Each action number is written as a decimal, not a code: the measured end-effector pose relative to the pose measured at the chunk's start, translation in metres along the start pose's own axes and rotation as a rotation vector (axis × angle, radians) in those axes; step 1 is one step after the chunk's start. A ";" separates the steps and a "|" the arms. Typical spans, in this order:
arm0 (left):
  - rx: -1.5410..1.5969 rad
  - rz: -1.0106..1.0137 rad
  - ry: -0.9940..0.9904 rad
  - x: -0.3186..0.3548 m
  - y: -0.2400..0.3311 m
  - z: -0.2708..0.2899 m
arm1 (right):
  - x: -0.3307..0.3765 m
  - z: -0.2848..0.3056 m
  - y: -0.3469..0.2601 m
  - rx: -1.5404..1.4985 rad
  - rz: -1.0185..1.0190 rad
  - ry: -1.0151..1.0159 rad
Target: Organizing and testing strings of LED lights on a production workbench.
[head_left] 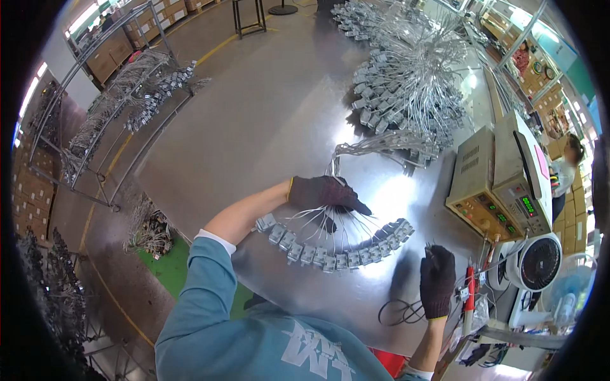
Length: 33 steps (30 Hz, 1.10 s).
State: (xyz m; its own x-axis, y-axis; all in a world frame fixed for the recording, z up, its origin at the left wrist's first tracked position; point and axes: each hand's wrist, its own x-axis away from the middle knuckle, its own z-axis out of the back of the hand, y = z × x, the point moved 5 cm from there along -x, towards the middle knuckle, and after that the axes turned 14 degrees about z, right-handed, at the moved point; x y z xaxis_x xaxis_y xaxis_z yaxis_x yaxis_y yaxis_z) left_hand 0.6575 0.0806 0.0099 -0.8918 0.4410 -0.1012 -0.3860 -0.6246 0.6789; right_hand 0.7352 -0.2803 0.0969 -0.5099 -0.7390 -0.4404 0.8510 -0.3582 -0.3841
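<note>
My left hand [325,193], in a dark glove with a yellow cuff edge, is closed around a bundle of thin, pale wires [335,166]. From beneath it the wires fan out toward me to a curved row of grey box-shaped connectors [328,261] lying on the metal table. My right hand [438,279], also gloved, is apart from the row, over the table's right side. Its fingers are curled together, with something small at the tips that I cannot make out. Beside it is a red-handled tool [470,289], and a thin black cable [399,311] loops on the table.
A large heap of wired connectors [413,82] covers the far right of the metal table [254,114]. Two bench instruments [502,184] with green digits stand at the right, near a small fan [539,261]. Racks [111,114] hung with wire bundles are at the left. Another person [562,168] is far right.
</note>
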 end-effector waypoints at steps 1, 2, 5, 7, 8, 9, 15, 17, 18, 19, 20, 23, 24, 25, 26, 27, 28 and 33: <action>-0.027 0.005 -0.003 0.000 0.000 0.000 | 0.002 0.002 0.002 0.004 -0.012 -0.005; 0.042 0.000 -0.009 -0.001 -0.006 -0.005 | 0.002 0.001 0.008 -0.144 -0.114 -0.031; 0.149 -0.019 0.034 0.003 -0.011 -0.004 | 0.001 -0.004 0.013 -0.428 -0.349 -0.071; 0.055 0.088 0.015 0.007 0.010 0.011 | -0.012 -0.009 -0.002 -0.532 -0.575 -0.087; 0.029 0.020 0.070 0.010 0.005 0.009 | -0.016 -0.011 -0.005 -0.515 -0.530 -0.117; 0.041 -0.004 0.047 0.000 0.005 0.009 | -0.012 -0.009 0.001 -0.520 -0.501 -0.121; 0.047 0.020 0.041 0.003 -0.002 0.005 | -0.019 -0.021 0.008 -0.468 -0.330 -0.073; 0.061 0.013 0.049 0.005 -0.004 0.003 | -0.022 -0.026 0.013 -0.489 -0.342 -0.076; 0.061 0.000 0.058 0.005 -0.003 0.003 | -0.024 -0.028 0.015 -0.492 -0.347 -0.086; 0.028 0.001 0.072 0.006 -0.003 0.002 | -0.030 -0.030 0.013 -0.448 -0.276 -0.116; 0.034 0.009 0.072 0.006 -0.004 0.003 | -0.035 -0.032 0.009 -0.403 -0.203 -0.144; -0.011 0.072 -0.025 0.005 -0.005 0.000 | -0.041 -0.042 0.019 -0.377 -0.145 -0.118; -0.021 0.065 -0.023 0.004 -0.004 -0.001 | -0.042 -0.042 0.020 -0.311 -0.039 -0.102; -0.030 0.069 -0.019 0.005 -0.005 -0.002 | -0.048 -0.040 0.015 -0.144 0.056 -0.153; -0.028 0.080 -0.016 0.007 -0.006 -0.002 | -0.053 -0.038 0.010 -0.153 0.062 -0.159; -0.042 0.053 0.003 0.008 -0.006 -0.001 | -0.059 -0.035 0.001 -0.047 0.152 -0.211; -0.053 0.021 0.020 0.009 -0.006 -0.001 | -0.062 -0.033 -0.007 0.063 0.239 -0.261; -0.053 0.028 0.050 0.010 -0.013 -0.007 | -0.069 -0.032 -0.011 0.190 0.372 -0.376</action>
State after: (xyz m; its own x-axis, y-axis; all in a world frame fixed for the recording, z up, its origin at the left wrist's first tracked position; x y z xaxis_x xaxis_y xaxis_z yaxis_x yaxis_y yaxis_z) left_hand 0.6518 0.0892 -0.0053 -0.9126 0.3907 -0.1200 -0.3714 -0.6702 0.6425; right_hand 0.7572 -0.2075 0.1054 -0.1209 -0.9752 -0.1853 0.9903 -0.1057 -0.0902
